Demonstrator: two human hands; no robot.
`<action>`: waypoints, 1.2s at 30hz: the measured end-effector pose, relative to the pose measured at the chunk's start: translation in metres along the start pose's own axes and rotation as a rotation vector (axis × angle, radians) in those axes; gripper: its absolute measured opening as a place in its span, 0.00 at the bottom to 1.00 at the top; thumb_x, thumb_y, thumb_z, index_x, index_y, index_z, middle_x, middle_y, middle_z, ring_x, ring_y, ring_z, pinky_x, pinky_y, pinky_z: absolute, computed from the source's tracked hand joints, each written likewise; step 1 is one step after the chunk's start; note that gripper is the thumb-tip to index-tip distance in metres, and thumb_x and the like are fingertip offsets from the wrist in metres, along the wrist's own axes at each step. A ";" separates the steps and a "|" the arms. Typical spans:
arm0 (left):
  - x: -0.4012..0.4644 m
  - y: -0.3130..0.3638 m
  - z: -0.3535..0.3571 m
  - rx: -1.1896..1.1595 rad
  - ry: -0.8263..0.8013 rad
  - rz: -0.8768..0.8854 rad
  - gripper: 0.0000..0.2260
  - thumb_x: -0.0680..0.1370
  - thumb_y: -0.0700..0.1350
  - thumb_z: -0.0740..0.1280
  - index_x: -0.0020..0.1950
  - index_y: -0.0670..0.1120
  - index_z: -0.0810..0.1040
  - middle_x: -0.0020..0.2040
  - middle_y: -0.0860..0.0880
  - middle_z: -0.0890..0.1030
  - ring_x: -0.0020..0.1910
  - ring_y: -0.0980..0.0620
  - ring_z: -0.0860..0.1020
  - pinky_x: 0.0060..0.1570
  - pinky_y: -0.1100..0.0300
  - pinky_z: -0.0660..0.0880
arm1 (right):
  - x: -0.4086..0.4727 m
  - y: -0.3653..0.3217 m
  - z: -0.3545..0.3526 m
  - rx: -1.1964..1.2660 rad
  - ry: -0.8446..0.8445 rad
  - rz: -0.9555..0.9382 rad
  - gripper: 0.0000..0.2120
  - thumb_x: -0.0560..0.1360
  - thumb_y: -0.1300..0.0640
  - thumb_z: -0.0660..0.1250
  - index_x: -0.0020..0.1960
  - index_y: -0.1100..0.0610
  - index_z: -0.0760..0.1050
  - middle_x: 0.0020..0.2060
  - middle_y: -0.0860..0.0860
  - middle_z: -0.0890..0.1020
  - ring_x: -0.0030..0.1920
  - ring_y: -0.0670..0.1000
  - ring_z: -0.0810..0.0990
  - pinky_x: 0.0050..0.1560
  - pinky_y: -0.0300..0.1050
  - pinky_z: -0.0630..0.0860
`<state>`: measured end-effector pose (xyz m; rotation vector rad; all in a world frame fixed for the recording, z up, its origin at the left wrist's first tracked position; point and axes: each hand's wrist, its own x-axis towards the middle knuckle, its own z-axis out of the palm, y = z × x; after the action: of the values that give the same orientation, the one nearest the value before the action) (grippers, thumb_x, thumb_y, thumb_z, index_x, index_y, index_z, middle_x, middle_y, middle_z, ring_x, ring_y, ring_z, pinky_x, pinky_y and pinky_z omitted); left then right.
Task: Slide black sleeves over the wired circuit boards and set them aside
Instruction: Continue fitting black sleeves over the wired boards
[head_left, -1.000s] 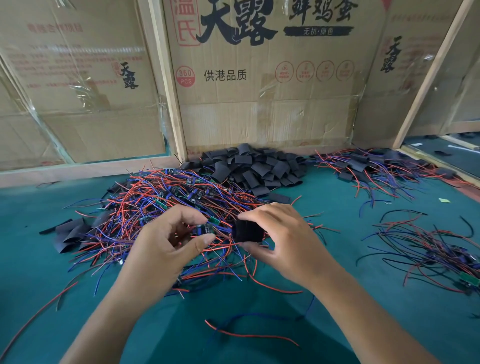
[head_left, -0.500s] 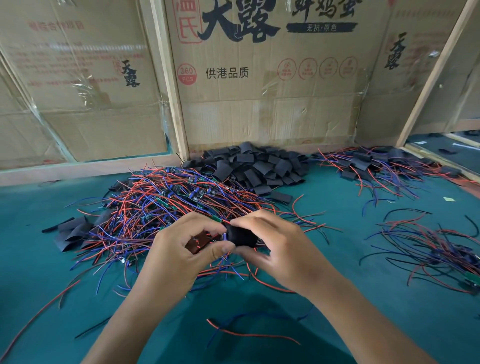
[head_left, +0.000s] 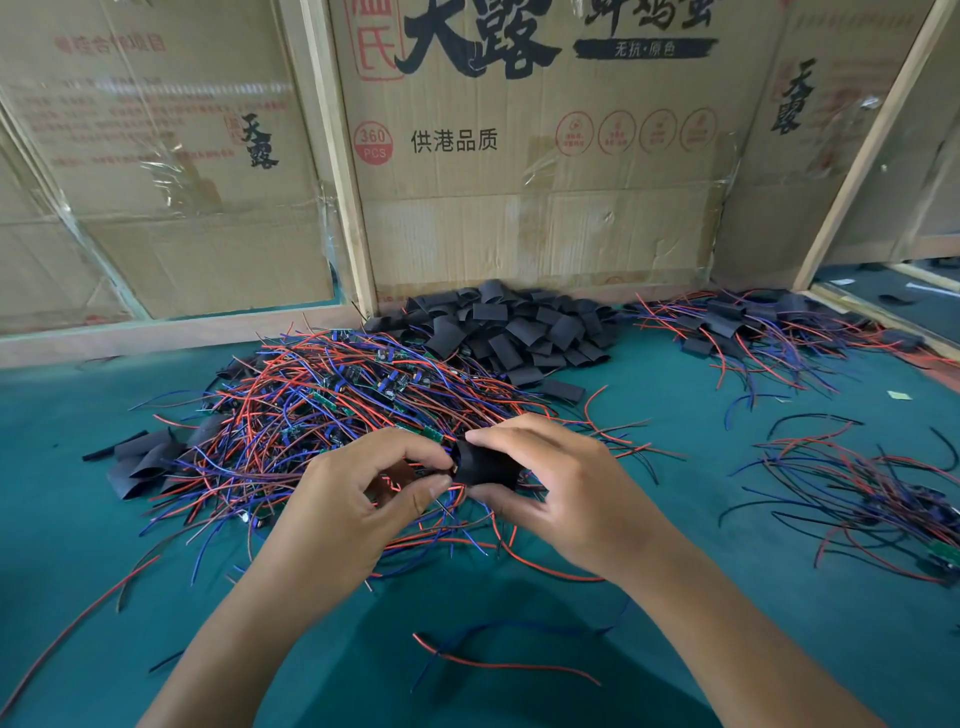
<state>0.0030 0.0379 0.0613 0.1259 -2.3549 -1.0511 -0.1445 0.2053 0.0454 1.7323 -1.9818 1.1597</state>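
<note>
My right hand (head_left: 566, 488) pinches a black sleeve (head_left: 488, 470) between thumb and fingers, its open end turned left. My left hand (head_left: 363, 499) pinches a wired circuit board (head_left: 397, 480) at the sleeve's mouth; most of the board is hidden by my fingers. Both hands hover over a big tangle of red and blue wired boards (head_left: 322, 410) on the green table. A heap of loose black sleeves (head_left: 514, 332) lies behind it against the cardboard wall.
A pile of sleeved boards (head_left: 753, 332) lies at the back right. More wired boards (head_left: 872, 499) are spread at the right. Several black sleeves (head_left: 145, 462) sit at the left. Cardboard panels (head_left: 519, 156) wall off the back. Loose wires (head_left: 498, 660) lie near me.
My hands have come together: the left hand brought the board's end up to the sleeve held by the right hand. The camera view shifted slightly.
</note>
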 end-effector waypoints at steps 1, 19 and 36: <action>0.000 0.001 0.000 0.004 -0.003 0.004 0.05 0.74 0.52 0.70 0.49 0.59 0.82 0.43 0.57 0.83 0.36 0.55 0.77 0.37 0.68 0.71 | 0.000 0.000 0.000 0.000 -0.003 -0.003 0.19 0.76 0.54 0.73 0.64 0.62 0.78 0.55 0.53 0.82 0.54 0.52 0.81 0.54 0.48 0.77; 0.002 0.008 -0.004 0.086 0.013 0.187 0.08 0.76 0.35 0.72 0.47 0.47 0.86 0.45 0.54 0.82 0.43 0.53 0.81 0.42 0.64 0.74 | 0.001 0.001 -0.008 0.141 -0.100 0.043 0.18 0.78 0.50 0.70 0.63 0.59 0.81 0.48 0.46 0.82 0.47 0.36 0.77 0.50 0.34 0.73; 0.002 0.004 -0.002 -0.109 -0.115 -0.004 0.16 0.76 0.32 0.70 0.46 0.55 0.86 0.45 0.51 0.79 0.39 0.54 0.75 0.40 0.66 0.69 | 0.000 -0.004 -0.007 0.138 -0.106 0.108 0.16 0.78 0.49 0.70 0.62 0.56 0.81 0.48 0.47 0.84 0.47 0.45 0.80 0.50 0.43 0.76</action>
<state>0.0029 0.0392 0.0659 0.0305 -2.3927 -1.2153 -0.1427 0.2105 0.0510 1.8079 -2.1267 1.2928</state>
